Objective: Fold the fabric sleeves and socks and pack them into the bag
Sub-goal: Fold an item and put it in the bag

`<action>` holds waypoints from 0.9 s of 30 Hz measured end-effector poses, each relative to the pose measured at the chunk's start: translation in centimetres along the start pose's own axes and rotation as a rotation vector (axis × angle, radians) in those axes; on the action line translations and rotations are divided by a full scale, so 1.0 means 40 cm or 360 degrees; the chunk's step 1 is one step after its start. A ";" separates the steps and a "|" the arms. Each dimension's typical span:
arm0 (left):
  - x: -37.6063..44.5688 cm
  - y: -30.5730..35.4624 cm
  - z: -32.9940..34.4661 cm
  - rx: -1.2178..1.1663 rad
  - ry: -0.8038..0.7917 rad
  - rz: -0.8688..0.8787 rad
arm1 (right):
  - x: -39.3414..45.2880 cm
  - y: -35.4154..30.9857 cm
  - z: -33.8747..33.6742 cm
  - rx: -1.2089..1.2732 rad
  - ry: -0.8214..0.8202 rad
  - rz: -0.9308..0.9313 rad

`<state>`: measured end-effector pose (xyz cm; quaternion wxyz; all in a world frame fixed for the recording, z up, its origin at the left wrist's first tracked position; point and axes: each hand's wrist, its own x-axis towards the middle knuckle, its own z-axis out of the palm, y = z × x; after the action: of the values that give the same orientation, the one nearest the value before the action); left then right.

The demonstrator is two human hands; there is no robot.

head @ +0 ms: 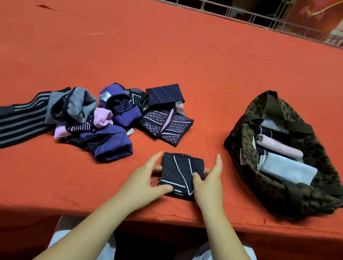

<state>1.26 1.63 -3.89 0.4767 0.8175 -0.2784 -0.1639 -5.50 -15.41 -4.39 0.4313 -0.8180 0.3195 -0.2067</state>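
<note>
I have a folded sleeve [179, 174] on the red table [174, 56], near the front edge, between both hands. Dark navy, diamond knit, white lines, already a compact square. Left hand [150, 177] grasps its left side, thumb on top at the lower corner, fingers along the edge. Right hand [207, 182] grasps the right side, thumb pressed on top, fingers round the far edge. Neither is released or clenched empty.

Step in hand, as I judge it: last fold done, squaring it up before packing.

Bag [286, 161], leopard print, lies open to the right, well apart from the sleeve. Inside I see folded pieces: white, pink, dark. Room left looks limited near the front.

Pile [78, 120] of unfolded sleeves and socks sits left of centre, behind the left hand: purple, pink, grey, striped. A flat patterned piece [167, 125] lies just beside it on the right. So plenty remains.

Next move calls for keeping the fold pinched shut with one hand, carrying it right, over the bag rim, and sliding it in beside the packed ones without it springing open. A strap crosses the opening and may snag.
</note>
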 end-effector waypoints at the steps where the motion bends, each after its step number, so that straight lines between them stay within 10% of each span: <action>1: -0.005 -0.009 -0.003 0.0302 -0.0023 0.0112 | 0.005 0.002 0.003 -0.0035 -0.0014 0.0027; 15: 0.028 -0.035 -0.014 0.0774 -0.0078 0.0448 | -0.063 0.060 -0.057 -0.0739 -0.0386 -0.0926; 27: -0.021 0.116 -0.110 0.1021 -0.0871 0.0232 | -0.090 -0.164 -0.142 -0.1421 -0.1244 -0.0701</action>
<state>1.57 3.36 2.32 0.1170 0.8290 -0.4885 -0.2457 -9.30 -13.37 3.96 0.0808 -0.9808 0.0179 0.1767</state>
